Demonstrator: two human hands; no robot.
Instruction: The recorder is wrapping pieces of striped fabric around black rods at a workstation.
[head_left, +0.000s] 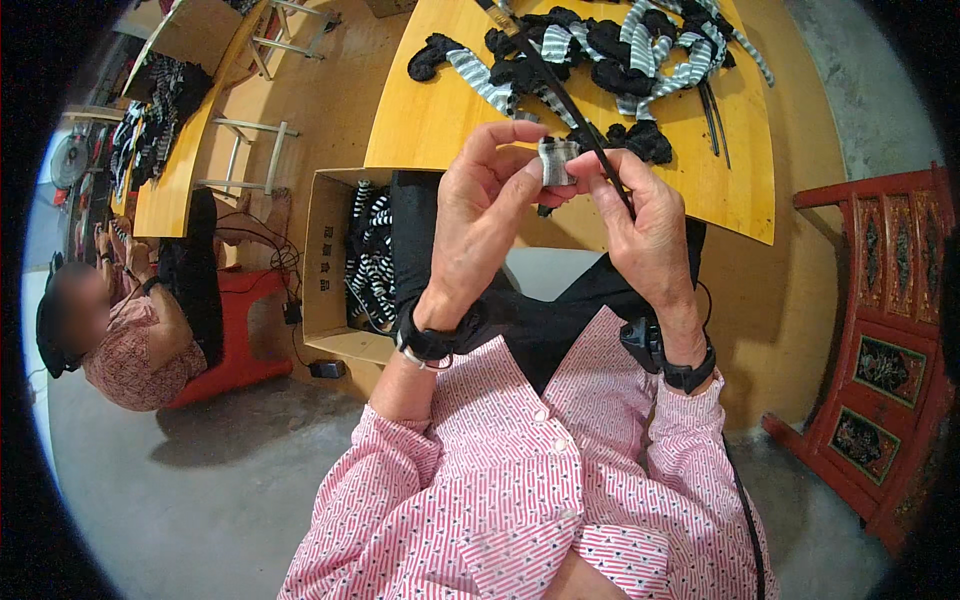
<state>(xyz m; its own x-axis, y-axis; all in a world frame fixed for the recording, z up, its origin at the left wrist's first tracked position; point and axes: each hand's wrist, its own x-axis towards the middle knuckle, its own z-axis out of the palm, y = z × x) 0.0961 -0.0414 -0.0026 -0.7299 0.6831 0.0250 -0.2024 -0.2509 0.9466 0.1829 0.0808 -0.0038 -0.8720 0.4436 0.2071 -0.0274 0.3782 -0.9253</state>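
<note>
Between my two hands is a small grey-and-white striped knitted piece (557, 163) with a dark end. My left hand (478, 210) pinches its left side between thumb and fingers. My right hand (645, 225) grips its right edge, and a long, thin dark rod (553, 88) lies across those fingers. The rod slants up and left over the table, its lower end by my right palm. Just beyond my hands lies a loose pile of striped knitted pieces (640, 45) with fluffy black ends.
The yellow table (730, 190) bears several more thin dark rods (715, 125). A cardboard box (325, 265) with striped pieces stands left of my knees. A co-worker (150, 340) sits far left on a red stool (245, 320). A carved red wooden cabinet (880, 340) stands right.
</note>
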